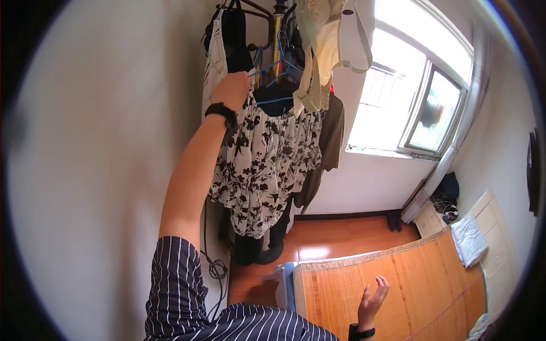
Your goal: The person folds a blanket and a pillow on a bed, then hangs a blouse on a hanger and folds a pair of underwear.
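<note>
A white blouse with a dark floral print (268, 166) hangs on a blue wire hanger (275, 101) from a dark coat rack (258, 13). My left hand (232, 91) is raised to the blouse's left shoulder, beside the end of the hanger; its fingers are closed there, partly hidden by the back of the hand. My right hand (372, 301) is low at the right, above the bamboo mat of the bed, with its fingers apart and nothing in them. Light-coloured bras (330, 51) hang at the right of the rack, and a brown garment (330, 136) hangs behind the blouse.
The bed with a bamboo mat (409, 285) lies at the lower right, a folded light cloth (468, 240) on it. A window (396, 89) is behind. Dark shoes (393, 221) stand by the wall. A black cable (217, 269) hangs along the left wall.
</note>
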{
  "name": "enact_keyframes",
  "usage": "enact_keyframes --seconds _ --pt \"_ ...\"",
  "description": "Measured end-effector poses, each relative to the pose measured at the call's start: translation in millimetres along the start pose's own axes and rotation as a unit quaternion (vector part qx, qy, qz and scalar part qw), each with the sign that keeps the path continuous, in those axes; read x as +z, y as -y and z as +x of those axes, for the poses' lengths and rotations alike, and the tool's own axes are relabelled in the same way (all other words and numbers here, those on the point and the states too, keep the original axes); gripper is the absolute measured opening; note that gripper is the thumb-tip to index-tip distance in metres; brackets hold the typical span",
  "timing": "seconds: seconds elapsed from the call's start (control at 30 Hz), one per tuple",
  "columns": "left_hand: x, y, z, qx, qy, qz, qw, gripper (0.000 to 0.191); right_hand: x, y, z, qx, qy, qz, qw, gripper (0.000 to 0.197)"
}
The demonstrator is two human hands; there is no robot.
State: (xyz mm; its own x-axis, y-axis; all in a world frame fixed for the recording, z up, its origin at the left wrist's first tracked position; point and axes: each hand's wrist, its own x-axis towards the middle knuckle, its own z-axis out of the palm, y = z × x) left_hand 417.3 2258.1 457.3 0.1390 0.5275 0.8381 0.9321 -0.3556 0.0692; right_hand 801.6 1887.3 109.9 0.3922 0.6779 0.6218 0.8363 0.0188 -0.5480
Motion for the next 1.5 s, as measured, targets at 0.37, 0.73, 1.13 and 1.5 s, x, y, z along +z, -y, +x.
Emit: enact_keyframes --seconds 0.37,0.73,1.13,1.5 --pt "22.0 -1.6 21.6 -0.045 0.049 0.028 0.997 0.026 2.7 -2.2 -27.3 0.005 0.042 -0.002 0.999 0.033" --pt "47.4 -8.4 32.2 0.052 0.095 0.177 0.978 0.019 9.7 -24.0 -38.5 0.000 0.067 0.001 0.998 0.035" --pt "43.1 -9.5 13.2 -0.051 0.005 0.057 0.997 0.023 5.3 -34.0 -62.3 -0.012 0.114 -0.046 0.992 0.035" --pt "54.5 16.6 8.7 0.041 0.032 0.086 0.995 0.025 10.2 -30.1 -79.5 0.026 0.139 -0.004 0.990 0.038"
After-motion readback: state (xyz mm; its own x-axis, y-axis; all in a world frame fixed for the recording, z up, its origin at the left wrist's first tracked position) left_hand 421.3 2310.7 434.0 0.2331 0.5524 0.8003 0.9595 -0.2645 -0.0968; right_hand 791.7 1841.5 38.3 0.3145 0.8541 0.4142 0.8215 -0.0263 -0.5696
